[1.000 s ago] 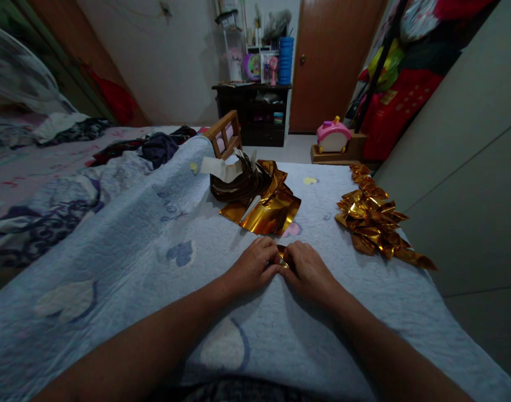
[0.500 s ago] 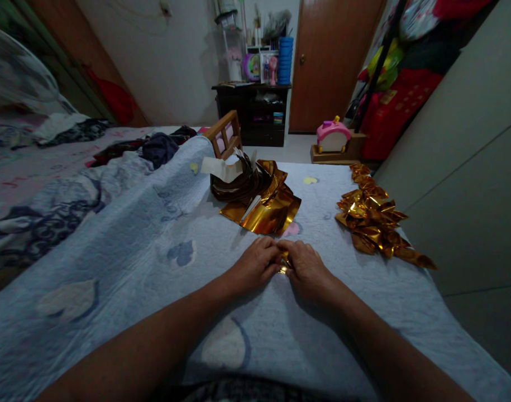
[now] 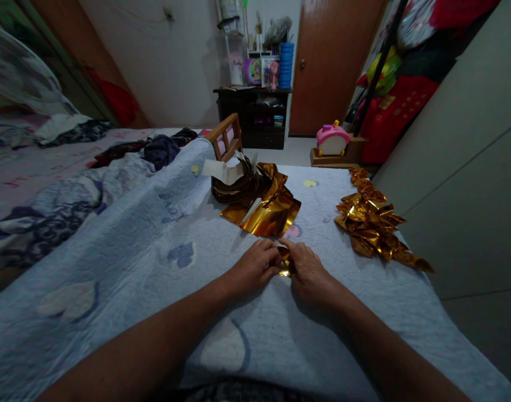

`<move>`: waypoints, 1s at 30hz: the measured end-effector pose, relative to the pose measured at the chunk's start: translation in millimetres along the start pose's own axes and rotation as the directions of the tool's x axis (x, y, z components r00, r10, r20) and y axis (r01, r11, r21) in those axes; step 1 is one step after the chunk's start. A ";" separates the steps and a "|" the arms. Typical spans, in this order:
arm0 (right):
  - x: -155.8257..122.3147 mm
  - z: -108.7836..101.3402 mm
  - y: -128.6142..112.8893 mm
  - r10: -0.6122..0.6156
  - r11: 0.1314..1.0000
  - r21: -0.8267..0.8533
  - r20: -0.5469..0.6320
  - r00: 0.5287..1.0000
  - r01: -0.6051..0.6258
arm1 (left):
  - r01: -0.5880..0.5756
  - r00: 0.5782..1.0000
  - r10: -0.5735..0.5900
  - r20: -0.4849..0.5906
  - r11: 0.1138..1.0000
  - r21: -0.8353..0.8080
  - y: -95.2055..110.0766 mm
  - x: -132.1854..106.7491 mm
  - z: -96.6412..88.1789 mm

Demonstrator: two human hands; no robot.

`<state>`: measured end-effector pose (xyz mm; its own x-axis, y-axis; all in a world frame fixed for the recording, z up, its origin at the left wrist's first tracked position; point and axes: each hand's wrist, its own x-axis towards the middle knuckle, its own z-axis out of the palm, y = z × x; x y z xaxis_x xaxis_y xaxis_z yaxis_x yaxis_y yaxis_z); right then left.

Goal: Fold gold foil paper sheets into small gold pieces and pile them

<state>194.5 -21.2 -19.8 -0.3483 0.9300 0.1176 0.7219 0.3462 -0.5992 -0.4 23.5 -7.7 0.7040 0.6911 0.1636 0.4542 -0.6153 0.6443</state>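
Between my two hands, low over the bed cover, is a small piece of gold foil paper (image 3: 285, 262), mostly hidden by the fingers. My left hand (image 3: 257, 263) grips its left side with bent fingers. On its right side, my right hand (image 3: 309, 269) is closed with the thumb and fingers on the foil. Just beyond the hands lies a loose stack of gold foil paper (image 3: 272, 212), its sheets curled and fanned, some showing a pale back. Off to the right sits a heap of folded gold foil pieces (image 3: 370, 218), some pointed at the ends.
A pale blue quilted cover (image 3: 146, 279) with heart shapes lies under everything. Behind the stack stands a small wooden rail (image 3: 224, 137). A pink toy (image 3: 333, 138) rests past the far edge. A pale cabinet (image 3: 468, 184) flanks the right side.
My right hand has shifted slightly away from the left, so more of the gold foil shows between them. The stack and the heap have stayed put on the cover.
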 end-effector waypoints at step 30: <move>3.5 -26.8 -5.1 -0.121 0.977 -0.160 0.127 0.984 0.141 | -0.049 0.997 0.051 -0.053 0.998 0.045 -6.1 -5.4 -1.1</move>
<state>205.6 -16.4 4.9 -0.5065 0.8577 0.0880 0.7515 0.4892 -0.4425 -7.6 23.8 -11.7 0.6967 0.6776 0.2355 0.4432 -0.6647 0.6015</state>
